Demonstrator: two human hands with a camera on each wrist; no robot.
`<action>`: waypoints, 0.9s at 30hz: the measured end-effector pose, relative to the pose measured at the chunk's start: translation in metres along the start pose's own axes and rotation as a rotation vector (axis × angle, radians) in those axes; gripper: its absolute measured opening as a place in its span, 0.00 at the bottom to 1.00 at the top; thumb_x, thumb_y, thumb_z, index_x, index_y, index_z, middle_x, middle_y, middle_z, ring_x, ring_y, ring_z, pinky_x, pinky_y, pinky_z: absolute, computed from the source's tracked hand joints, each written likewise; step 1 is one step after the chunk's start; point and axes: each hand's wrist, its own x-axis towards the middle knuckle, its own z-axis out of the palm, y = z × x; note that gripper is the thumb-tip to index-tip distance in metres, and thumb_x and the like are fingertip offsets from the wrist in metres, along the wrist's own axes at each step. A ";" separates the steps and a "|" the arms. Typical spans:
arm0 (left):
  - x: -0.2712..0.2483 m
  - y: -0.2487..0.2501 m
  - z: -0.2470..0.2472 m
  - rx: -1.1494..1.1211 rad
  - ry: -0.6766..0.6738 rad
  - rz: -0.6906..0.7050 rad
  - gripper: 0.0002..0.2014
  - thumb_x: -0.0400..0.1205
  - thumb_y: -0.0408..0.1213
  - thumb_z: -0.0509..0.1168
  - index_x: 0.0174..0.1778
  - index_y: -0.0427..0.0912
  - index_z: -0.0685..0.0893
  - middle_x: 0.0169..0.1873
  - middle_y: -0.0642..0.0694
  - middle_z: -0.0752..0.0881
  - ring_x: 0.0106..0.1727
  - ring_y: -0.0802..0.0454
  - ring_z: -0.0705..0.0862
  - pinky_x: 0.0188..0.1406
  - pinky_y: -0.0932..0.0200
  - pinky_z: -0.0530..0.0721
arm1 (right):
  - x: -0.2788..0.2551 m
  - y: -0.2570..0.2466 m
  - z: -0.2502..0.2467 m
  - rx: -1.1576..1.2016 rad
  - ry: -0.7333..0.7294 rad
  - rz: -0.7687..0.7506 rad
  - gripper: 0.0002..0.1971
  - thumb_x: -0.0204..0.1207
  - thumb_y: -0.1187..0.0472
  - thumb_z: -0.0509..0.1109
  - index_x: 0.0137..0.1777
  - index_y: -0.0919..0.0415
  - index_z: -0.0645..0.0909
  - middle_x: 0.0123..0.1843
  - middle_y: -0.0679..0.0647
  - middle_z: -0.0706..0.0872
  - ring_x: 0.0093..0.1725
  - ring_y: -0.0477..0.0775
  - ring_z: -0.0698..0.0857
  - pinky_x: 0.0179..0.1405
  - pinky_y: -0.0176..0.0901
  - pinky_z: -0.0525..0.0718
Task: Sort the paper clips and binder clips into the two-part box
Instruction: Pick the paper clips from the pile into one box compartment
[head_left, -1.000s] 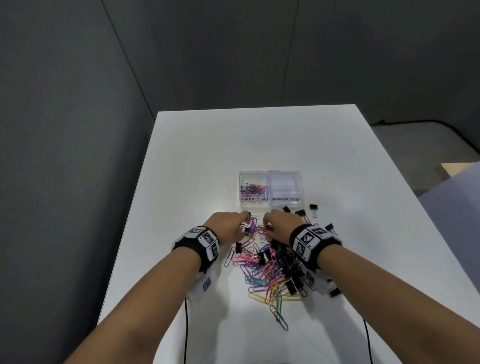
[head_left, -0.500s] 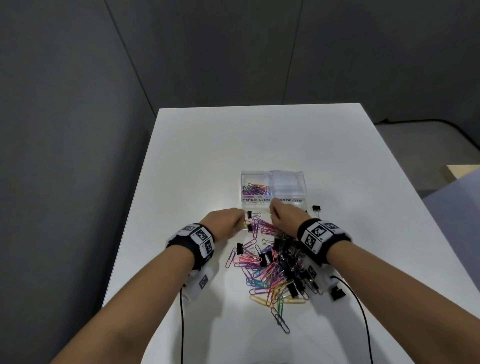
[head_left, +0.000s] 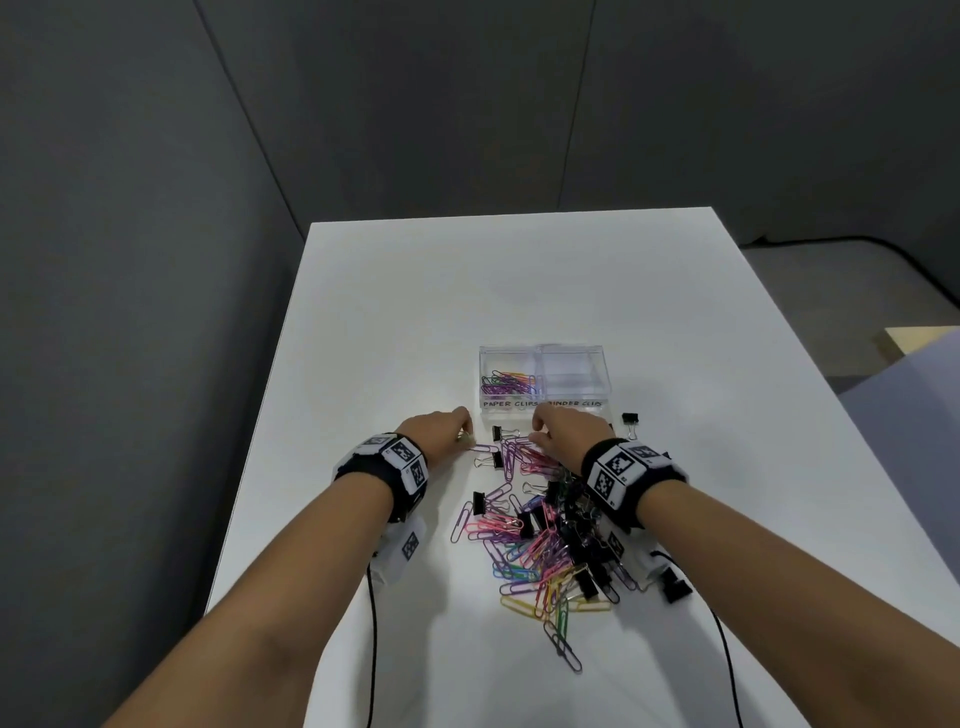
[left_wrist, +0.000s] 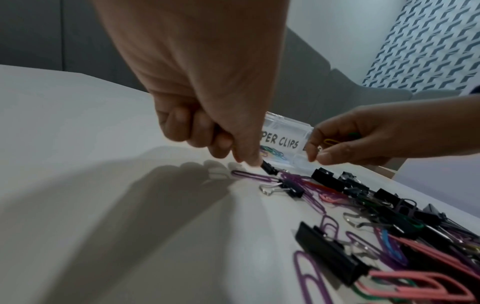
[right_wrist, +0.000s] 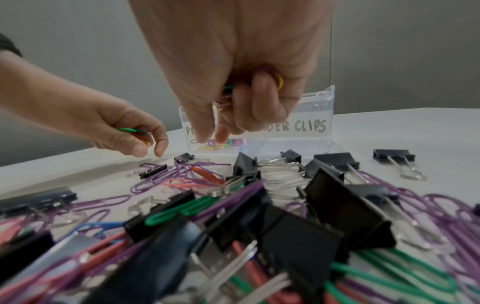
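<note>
My left hand: fingers curled round small coloured wire paper clips. My right hand: likewise clutching several. Clear plastic two-part box: twelve o'clock of both, white table. Mixed pile of clips: six o'clock.

A white table is set into a corner formed by dark grey panelled walls, whose panels are divided by thin vertical seams. To the right, a grey floor is seen, crossed by a black cable. A pale wooden edge is visible at the far right. In the left wrist view, a grey-and-white patterned surface is shown behind the table.
</note>
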 end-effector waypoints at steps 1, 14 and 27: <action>0.001 0.002 0.000 0.031 -0.009 0.003 0.16 0.85 0.45 0.57 0.64 0.41 0.74 0.60 0.39 0.84 0.60 0.40 0.82 0.57 0.51 0.78 | 0.001 -0.001 0.000 -0.016 0.000 -0.004 0.14 0.83 0.53 0.60 0.63 0.59 0.73 0.57 0.56 0.85 0.50 0.56 0.84 0.47 0.45 0.79; 0.000 0.021 0.005 0.178 -0.047 0.074 0.13 0.85 0.44 0.58 0.59 0.40 0.78 0.62 0.39 0.80 0.62 0.41 0.81 0.58 0.49 0.79 | 0.002 0.001 0.009 -0.137 -0.086 -0.029 0.11 0.81 0.58 0.63 0.58 0.63 0.77 0.60 0.58 0.82 0.56 0.58 0.84 0.52 0.48 0.83; -0.011 -0.001 -0.032 0.027 -0.077 0.078 0.14 0.87 0.39 0.52 0.59 0.36 0.79 0.55 0.38 0.87 0.44 0.47 0.80 0.42 0.59 0.74 | 0.018 -0.006 -0.052 -0.163 0.181 -0.080 0.11 0.86 0.59 0.51 0.59 0.64 0.71 0.28 0.47 0.70 0.25 0.48 0.69 0.30 0.42 0.73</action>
